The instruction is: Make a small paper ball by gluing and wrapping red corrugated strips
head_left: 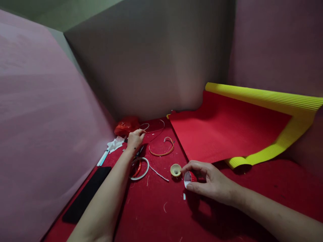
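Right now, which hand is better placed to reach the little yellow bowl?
Probably the right hand: it is right by the yellow bowl, though it also holds a red cup. The left hand is farther off, near the red bag, and seems to pinch a thin strand.

- Red cup [188,178]: a small piece with a ribbed red outer wall and a whitish inside, held tipped over on its side, its mouth facing left – just to the right of the yellow cup and slightly nearer the viewer.
- Yellow cup [176,170]: small, pale and shallow, round-rimmed, standing mouth up, with a dark greyish patch at the bottom of its hollow.
- Thin strip [164,125]: narrow and pale to reddish, held at one end – beyond the yellow cup and to its left, its loose length bending back in a curve.
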`<action>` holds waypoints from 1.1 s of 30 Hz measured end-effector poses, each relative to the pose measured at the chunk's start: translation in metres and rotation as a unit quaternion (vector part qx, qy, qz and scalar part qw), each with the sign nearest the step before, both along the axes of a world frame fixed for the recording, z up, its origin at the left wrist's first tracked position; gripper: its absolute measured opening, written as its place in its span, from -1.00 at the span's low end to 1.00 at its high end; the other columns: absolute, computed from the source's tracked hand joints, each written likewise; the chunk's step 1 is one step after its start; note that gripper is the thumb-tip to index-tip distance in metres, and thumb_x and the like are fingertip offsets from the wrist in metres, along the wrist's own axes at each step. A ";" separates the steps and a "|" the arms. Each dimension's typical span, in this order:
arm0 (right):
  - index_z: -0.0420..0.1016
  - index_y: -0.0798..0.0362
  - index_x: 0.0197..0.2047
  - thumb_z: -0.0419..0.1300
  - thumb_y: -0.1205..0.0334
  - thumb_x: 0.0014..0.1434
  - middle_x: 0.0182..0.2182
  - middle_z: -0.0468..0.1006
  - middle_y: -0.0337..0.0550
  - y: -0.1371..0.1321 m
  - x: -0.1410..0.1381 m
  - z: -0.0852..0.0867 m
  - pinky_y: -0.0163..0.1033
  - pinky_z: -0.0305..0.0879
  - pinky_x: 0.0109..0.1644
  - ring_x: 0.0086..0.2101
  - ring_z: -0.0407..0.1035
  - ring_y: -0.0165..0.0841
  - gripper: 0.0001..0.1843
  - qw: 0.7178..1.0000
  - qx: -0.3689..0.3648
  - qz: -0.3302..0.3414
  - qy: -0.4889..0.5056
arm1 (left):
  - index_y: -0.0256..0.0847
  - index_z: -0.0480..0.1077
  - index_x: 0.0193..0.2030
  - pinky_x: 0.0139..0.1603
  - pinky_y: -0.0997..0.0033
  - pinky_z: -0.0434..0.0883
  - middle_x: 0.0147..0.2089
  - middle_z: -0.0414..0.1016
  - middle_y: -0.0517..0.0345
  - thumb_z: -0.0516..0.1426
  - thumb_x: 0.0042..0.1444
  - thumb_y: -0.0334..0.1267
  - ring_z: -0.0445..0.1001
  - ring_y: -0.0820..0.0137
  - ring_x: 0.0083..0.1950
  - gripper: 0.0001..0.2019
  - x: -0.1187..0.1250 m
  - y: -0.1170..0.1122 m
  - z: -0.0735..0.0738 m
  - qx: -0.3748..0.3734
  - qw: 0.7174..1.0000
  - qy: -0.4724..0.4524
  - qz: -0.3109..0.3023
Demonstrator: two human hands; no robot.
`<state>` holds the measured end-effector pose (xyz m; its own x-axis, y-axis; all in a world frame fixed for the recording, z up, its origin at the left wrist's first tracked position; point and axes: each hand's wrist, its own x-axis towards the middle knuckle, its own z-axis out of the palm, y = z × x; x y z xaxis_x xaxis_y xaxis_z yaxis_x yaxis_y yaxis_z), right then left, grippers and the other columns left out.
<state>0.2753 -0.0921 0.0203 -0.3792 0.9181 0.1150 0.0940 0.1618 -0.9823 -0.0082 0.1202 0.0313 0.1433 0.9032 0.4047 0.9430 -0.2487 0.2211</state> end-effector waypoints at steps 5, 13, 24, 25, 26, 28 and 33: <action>0.51 0.06 -0.19 0.23 0.37 -0.07 -0.36 0.47 -0.17 0.000 -0.001 0.001 -0.24 0.28 -0.23 -0.33 0.33 -0.36 -0.71 1.000 -0.002 0.003 0.009 | -0.26 0.42 -0.11 -0.05 0.16 0.43 -0.09 0.49 0.06 0.10 0.22 -0.15 0.48 0.33 -0.10 -0.77 0.000 0.003 0.005 0.024 0.997 -0.024 0.062; 0.47 0.02 -0.17 0.23 0.39 -0.07 -0.36 0.45 -0.20 0.002 -0.002 -0.004 -0.27 0.27 -0.29 -0.37 0.32 -0.38 -0.68 1.000 -0.004 0.010 0.027 | -0.25 0.39 -0.05 -0.05 0.14 0.43 -0.02 0.45 0.03 0.09 0.22 -0.17 0.46 0.30 -0.06 -0.76 -0.012 0.032 0.025 0.066 0.982 -0.088 0.154; 0.33 0.07 -0.32 0.19 0.47 -0.06 -0.40 0.44 -0.20 -0.002 -0.002 -0.013 -0.27 0.27 -0.31 -0.41 0.31 -0.39 -0.80 0.994 0.068 0.025 -0.082 | -0.30 0.43 -0.17 -0.13 0.21 0.45 -0.16 0.50 0.09 0.13 0.19 -0.17 0.49 0.34 -0.16 -0.79 0.005 -0.007 0.036 -0.036 0.989 -0.125 0.066; 0.33 0.06 -0.32 0.19 0.46 -0.06 -0.39 0.44 -0.20 -0.003 -0.002 -0.014 -0.28 0.27 -0.32 -0.41 0.30 -0.39 -0.80 0.992 0.082 0.026 -0.096 | -0.30 0.44 -0.20 -0.13 0.21 0.44 -0.20 0.51 0.10 0.13 0.18 -0.18 0.49 0.34 -0.18 -0.79 0.010 -0.019 0.038 -0.039 0.989 -0.134 0.041; 0.32 0.06 -0.33 0.20 0.46 -0.06 -0.39 0.43 -0.20 -0.004 -0.002 -0.015 -0.28 0.26 -0.32 -0.41 0.30 -0.39 -0.80 0.989 0.098 0.024 -0.109 | -0.30 0.45 -0.23 -0.14 0.22 0.44 -0.25 0.53 0.12 0.15 0.16 -0.20 0.50 0.34 -0.21 -0.81 0.015 -0.031 0.040 -0.042 0.989 -0.144 0.016; 0.32 0.06 -0.33 0.19 0.46 -0.06 -0.39 0.42 -0.20 -0.005 -0.003 -0.015 -0.28 0.25 -0.32 -0.40 0.29 -0.39 -0.80 0.983 0.129 0.018 -0.132 | -0.25 0.49 -0.26 -0.17 0.28 0.43 -0.31 0.56 0.13 0.14 0.12 -0.24 0.51 0.31 -0.23 -0.84 0.024 -0.059 0.042 -0.057 0.983 -0.167 -0.041; 0.32 0.05 -0.31 0.19 0.43 -0.04 -0.39 0.42 -0.20 -0.006 -0.003 -0.012 -0.29 0.22 -0.32 -0.40 0.27 -0.40 -0.80 0.972 0.158 0.004 -0.171 | -0.14 0.45 -0.09 -0.18 0.34 0.46 -0.21 0.58 0.13 0.20 0.02 -0.16 0.54 0.30 -0.19 -0.71 0.046 -0.128 0.038 -0.175 0.944 -0.184 -0.209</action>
<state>0.2720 -0.0984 0.0086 -0.4518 0.8542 0.2573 0.4046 0.4532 -0.7943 0.0382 -0.0077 0.0693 0.4246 0.8864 0.1844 0.6212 -0.4334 0.6529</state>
